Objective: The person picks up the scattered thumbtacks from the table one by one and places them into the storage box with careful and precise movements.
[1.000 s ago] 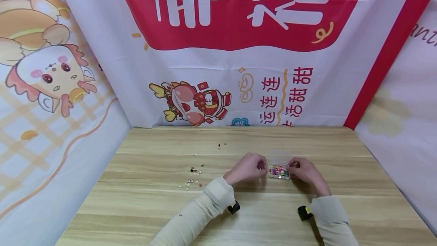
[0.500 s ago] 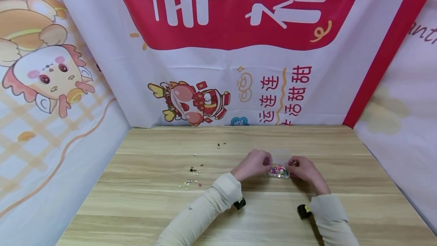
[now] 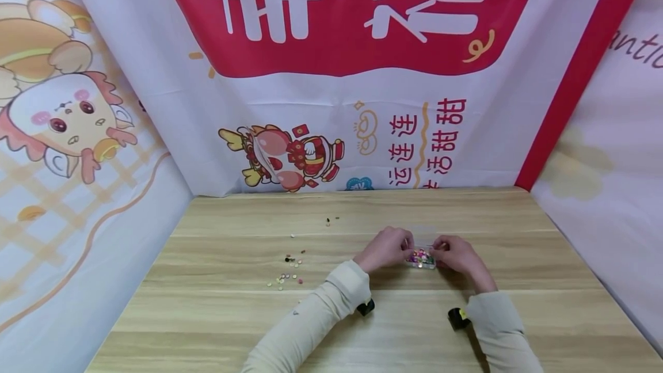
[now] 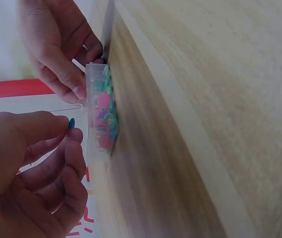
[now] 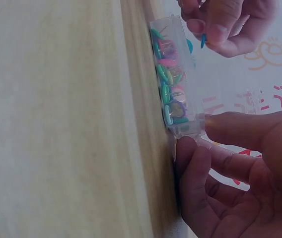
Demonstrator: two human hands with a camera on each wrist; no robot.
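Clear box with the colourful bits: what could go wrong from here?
The left hand pinches a tiny blue piece, which might slip.

The clear box is open, held at one end by the right hand; a knock could spill it.

The left sleeve could brush the nearby loose pieces.

Wood-grain tabletop (image 3: 207,327), light, back edge against white cloth (image 3: 290,91). Cloth print: red panel (image 3: 352,33) with big white characters, small red characters below, horned cartoon figure (image 3: 311,157) on its side, red stripe (image 3: 579,73) at right. Left cloth (image 3: 140,229): upside-down cartoon animal (image 3: 62,114), orange lattice. Right cloth (image 3: 621,189): dark cursive, pale flower.
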